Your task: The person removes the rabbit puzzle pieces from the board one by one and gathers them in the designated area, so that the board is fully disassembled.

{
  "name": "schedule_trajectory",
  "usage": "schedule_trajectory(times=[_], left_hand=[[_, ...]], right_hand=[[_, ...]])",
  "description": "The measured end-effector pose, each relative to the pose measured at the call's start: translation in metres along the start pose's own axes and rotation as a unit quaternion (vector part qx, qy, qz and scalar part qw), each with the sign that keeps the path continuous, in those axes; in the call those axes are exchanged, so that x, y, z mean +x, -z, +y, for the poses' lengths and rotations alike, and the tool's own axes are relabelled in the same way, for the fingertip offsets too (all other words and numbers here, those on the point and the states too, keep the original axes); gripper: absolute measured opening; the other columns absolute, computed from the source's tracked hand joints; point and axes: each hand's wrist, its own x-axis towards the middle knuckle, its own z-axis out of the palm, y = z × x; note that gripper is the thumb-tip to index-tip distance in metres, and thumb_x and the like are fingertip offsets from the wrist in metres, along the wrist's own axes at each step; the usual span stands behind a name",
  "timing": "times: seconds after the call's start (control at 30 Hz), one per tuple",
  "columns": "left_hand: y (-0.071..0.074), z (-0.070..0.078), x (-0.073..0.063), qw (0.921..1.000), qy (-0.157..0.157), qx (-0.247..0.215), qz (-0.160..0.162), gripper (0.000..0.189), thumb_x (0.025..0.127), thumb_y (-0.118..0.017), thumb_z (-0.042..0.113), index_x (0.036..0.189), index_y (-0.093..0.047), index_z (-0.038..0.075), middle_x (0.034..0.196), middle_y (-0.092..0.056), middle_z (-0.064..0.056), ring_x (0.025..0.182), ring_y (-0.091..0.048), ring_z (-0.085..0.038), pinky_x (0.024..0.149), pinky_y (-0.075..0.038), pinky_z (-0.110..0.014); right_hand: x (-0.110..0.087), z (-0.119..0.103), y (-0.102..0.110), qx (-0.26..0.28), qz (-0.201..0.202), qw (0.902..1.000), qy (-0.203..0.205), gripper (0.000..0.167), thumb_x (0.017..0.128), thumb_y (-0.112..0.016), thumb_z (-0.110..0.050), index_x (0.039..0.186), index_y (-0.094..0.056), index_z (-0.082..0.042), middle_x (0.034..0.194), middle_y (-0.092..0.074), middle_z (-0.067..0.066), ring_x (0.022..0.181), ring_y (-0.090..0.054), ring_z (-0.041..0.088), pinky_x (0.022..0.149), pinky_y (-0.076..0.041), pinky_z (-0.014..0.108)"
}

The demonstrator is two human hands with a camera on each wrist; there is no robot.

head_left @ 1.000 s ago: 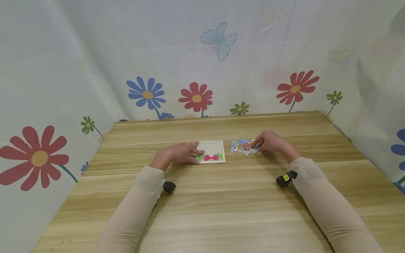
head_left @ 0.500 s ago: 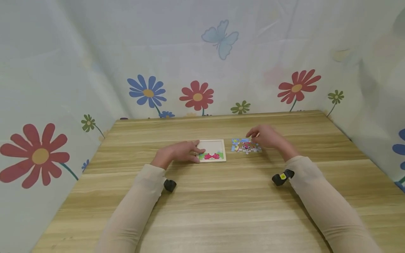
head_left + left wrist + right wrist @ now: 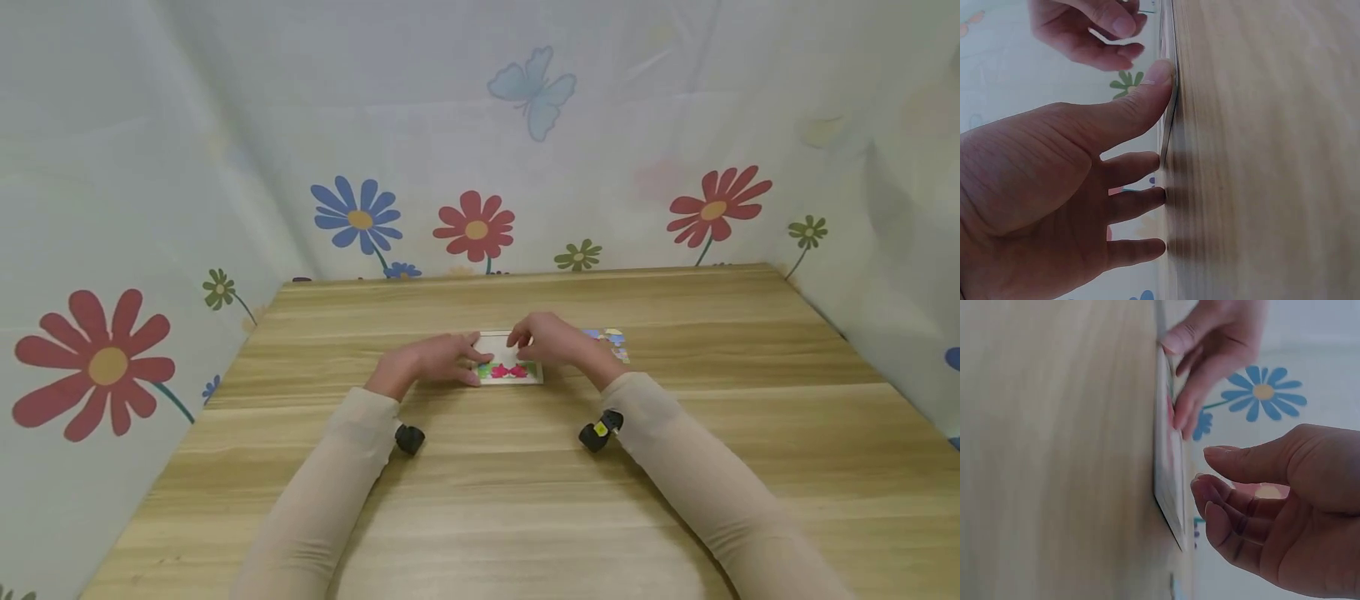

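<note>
A wooden puzzle frame lies flat on the table in the head view, with green and pink pictures along its near side. My left hand is at the frame's left end. In the right wrist view its thumb is at the near edge and a finger touches the board. The fingers look straight in the left wrist view. My right hand hovers over the frame's right part. Its fingers are loosely bent, thumb and index tips apart, and nothing shows between them in the right wrist view.
Several colourful jigsaw pieces lie on the wooden table right of the frame, partly hidden behind the right hand. A white curtain printed with flowers and a butterfly hangs around the table. A small black camera sits at each wrist.
My right hand has lifted off the jigsaw pieces and moved left to above the frame. My left hand keeps its place at the frame's left end. The head view has shifted slightly.
</note>
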Motion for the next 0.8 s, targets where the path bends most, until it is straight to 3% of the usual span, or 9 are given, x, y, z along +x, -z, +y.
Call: schedule_trajectory(times=[0.23, 0.47, 0.67, 0.8], left_hand=[[0.0, -0.003, 0.0, 1.0, -0.007, -0.005, 0.0, 0.056, 0.093, -0.071, 0.033, 0.145, -0.054, 0.023, 0.164, -0.021, -0.011, 0.15, -0.022, -0.029, 0.12, -0.023, -0.045], [0.001, -0.001, -0.001, 0.9999, -0.013, 0.005, -0.001, 0.06, 0.093, -0.071, 0.032, 0.148, -0.05, 0.019, 0.164, -0.021, -0.014, 0.148, -0.026, -0.031, 0.119, -0.024, -0.045], [0.002, 0.0, 0.0, 0.9996, -0.017, 0.023, -0.007, 0.067, 0.094, -0.071, 0.033, 0.152, -0.044, 0.015, 0.163, -0.022, -0.015, 0.147, -0.029, -0.032, 0.118, -0.026, -0.044], [0.002, -0.001, 0.001, 0.9994, -0.02, 0.026, -0.008, 0.066, 0.094, -0.071, 0.033, 0.151, -0.044, 0.012, 0.163, -0.022, -0.016, 0.147, -0.03, -0.031, 0.118, -0.027, -0.043]], right_hand=[[0.018, -0.011, -0.02, -0.007, -0.025, 0.9994, -0.021, 0.018, 0.094, -0.069, -0.009, 0.108, -0.076, 0.0, 0.095, -0.074, 0.006, 0.083, -0.062, 0.015, 0.082, -0.054, 0.032], [0.024, -0.019, -0.025, -0.004, -0.024, 0.9995, -0.02, 0.014, 0.089, -0.076, -0.01, 0.1, -0.079, -0.001, 0.09, -0.076, 0.004, 0.077, -0.062, 0.011, 0.078, -0.055, 0.029], [0.025, -0.024, -0.025, -0.002, -0.03, 0.9991, -0.031, 0.021, 0.088, -0.078, -0.012, 0.105, -0.077, 0.0, 0.093, -0.074, 0.006, 0.08, -0.064, 0.013, 0.079, -0.055, 0.029], [0.025, -0.025, -0.025, 0.004, -0.035, 0.9985, -0.043, 0.024, 0.089, -0.077, -0.011, 0.11, -0.075, 0.001, 0.092, -0.073, 0.007, 0.073, -0.062, 0.012, 0.075, -0.054, 0.028]])
